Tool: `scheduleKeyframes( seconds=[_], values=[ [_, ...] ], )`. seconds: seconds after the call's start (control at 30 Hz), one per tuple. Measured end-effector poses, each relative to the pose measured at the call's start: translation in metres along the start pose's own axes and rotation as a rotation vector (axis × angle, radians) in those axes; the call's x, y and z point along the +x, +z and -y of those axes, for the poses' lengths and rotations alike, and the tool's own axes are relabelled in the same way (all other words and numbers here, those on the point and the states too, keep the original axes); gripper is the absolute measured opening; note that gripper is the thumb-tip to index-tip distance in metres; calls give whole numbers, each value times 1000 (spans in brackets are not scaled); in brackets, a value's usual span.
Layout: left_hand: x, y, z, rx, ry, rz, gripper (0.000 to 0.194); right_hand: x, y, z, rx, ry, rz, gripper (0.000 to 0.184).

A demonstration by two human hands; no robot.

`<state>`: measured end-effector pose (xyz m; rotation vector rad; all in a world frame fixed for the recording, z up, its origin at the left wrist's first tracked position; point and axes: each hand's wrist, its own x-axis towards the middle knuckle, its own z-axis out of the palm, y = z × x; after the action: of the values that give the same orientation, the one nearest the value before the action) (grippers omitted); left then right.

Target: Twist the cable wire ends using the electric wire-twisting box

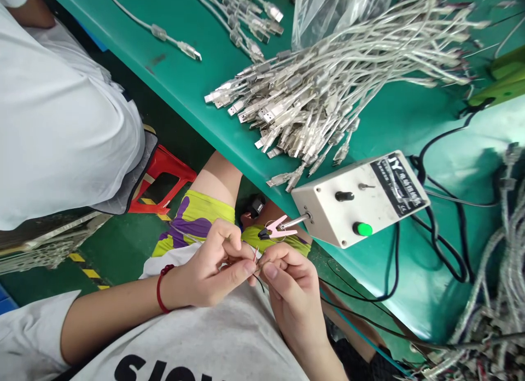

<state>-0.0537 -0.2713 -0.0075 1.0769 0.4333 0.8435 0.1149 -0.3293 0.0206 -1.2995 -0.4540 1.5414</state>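
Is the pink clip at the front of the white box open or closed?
Open. The small pink plastic clip on the white metal box shows its two jaws spread apart, with nothing between them.

The thin wires (257, 258) pinched between my left hand (213, 271) and right hand (293, 285) look plastic-coated and smooth. The cables in the pile (328, 91) have translucent, glossy jackets and shiny metal plugs. The table top (184, 80) is smooth green with a soft sheen. The box (356, 198) is matt off-white with a glossy green button (363, 229). My shirt (229, 343) is soft matt cloth.
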Motion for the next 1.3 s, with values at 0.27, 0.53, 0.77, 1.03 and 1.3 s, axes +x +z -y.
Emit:
scheduleKeyframes(
  seconds=[0.27, 0.53, 0.77, 1.03, 1.3],
  values=[
    [-2, -3, -1, 25, -49, 16, 26, -4, -8, -5, -104, -39, -13, 32],
    [-3, -3, -4, 30, -79, -11, 28, -7, -5, -1, -193, -60, -28, 34],
    [-3, 0, -10, 129, -54, -18, 26, -9, -4, 4, -270, -96, -12, 30],
    [-6, 0, -9, 159, -69, -24, 28, -10, -1, 3, -267, -83, -12, 31],
    [-10, 3, -9, 208, -20, -134, 28, -11, -5, -12, -364, -514, -11, 6]
  ],
)
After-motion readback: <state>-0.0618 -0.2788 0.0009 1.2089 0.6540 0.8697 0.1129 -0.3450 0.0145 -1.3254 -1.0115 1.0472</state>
